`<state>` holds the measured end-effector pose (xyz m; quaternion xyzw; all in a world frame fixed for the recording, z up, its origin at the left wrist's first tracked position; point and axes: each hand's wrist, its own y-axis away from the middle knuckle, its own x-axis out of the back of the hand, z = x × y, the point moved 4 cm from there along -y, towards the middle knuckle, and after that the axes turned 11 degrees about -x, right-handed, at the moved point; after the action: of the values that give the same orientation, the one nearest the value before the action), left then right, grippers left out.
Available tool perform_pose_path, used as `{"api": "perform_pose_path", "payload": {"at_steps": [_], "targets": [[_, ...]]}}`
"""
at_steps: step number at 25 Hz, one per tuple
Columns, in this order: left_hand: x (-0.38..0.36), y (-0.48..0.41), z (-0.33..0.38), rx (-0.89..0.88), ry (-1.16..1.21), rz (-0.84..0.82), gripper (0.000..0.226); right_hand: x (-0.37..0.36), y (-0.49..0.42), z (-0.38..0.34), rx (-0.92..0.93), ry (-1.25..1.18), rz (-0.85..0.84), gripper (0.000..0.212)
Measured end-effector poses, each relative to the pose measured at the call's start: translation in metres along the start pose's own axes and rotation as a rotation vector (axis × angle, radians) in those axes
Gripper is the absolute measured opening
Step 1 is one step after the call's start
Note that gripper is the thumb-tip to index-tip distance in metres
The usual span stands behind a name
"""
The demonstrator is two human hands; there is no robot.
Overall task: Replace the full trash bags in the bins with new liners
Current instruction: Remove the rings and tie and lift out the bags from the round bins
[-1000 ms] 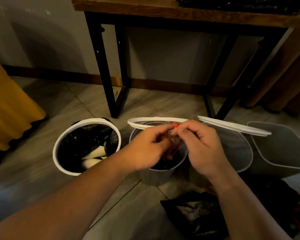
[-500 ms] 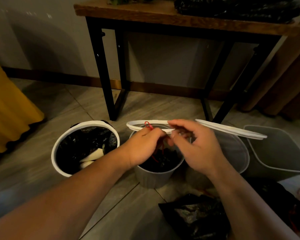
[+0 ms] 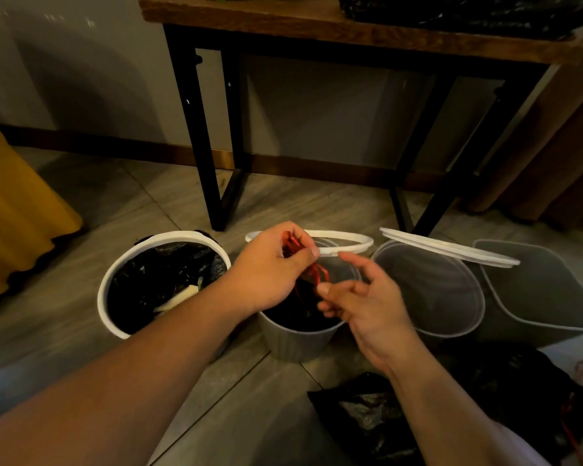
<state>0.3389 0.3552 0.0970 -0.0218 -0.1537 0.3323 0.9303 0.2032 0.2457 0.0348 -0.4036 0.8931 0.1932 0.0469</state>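
Observation:
A small grey ribbed bin (image 3: 297, 344) stands on the floor in the middle, with a black trash bag (image 3: 300, 314) inside it. My left hand (image 3: 270, 270) is above the bin, shut on the bag's red drawstring (image 3: 312, 274). Just right of it, my right hand (image 3: 367, 304) has its fingers spread, and its fingertips touch the string's lower end. A white ring (image 3: 347, 243) rests behind the bin's rim. To the left, a white-rimmed bin (image 3: 115, 280) holds a full black bag (image 3: 162, 280) with pale waste in it.
Two unlined bins stand to the right: a round one (image 3: 431, 294) with a white ring (image 3: 451, 250) lying across its top, and a grey square one (image 3: 546, 290). Filled black bags (image 3: 367, 415) lie on the floor near me. A black-legged wooden table (image 3: 350, 31) carries black liners (image 3: 461, 11). Yellow fabric (image 3: 17, 210) hangs left.
My left hand has lifted the red drawstring up and to the left. My right hand has opened and dropped lower to the right, away from the left hand.

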Motion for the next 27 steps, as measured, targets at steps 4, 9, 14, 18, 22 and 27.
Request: {"api": "perform_pose_path", "payload": {"at_steps": [4, 9, 14, 18, 22, 27], "targets": [[0.005, 0.009, 0.003, -0.165, -0.269, -0.174, 0.016, -0.018, -0.005, 0.005, 0.068, 0.375, -0.079, 0.077], [0.008, 0.014, 0.006, -0.218, -0.370, -0.263, 0.028, -0.031, -0.009, -0.022, 0.333, 0.911, -0.027, 0.032], [0.017, 0.014, 0.005, -0.256, -0.397, -0.237, 0.030, -0.035, -0.016, -0.021, 0.339, 0.955, -0.033, 0.018], [0.041, 0.010, -0.004, -0.211, -0.398, -0.005, 0.028, -0.022, -0.024, -0.018, 0.264, 0.750, 0.082, 0.017], [0.047, 0.005, -0.015, -0.112, -0.218, 0.073, 0.020, -0.014, -0.023, -0.014, 0.108, 0.358, 0.034, 0.034], [0.044, 0.003, -0.020, -0.050, -0.052, 0.137, 0.021, -0.017, -0.011, -0.019, -0.045, -0.132, -0.055, 0.018]]}}
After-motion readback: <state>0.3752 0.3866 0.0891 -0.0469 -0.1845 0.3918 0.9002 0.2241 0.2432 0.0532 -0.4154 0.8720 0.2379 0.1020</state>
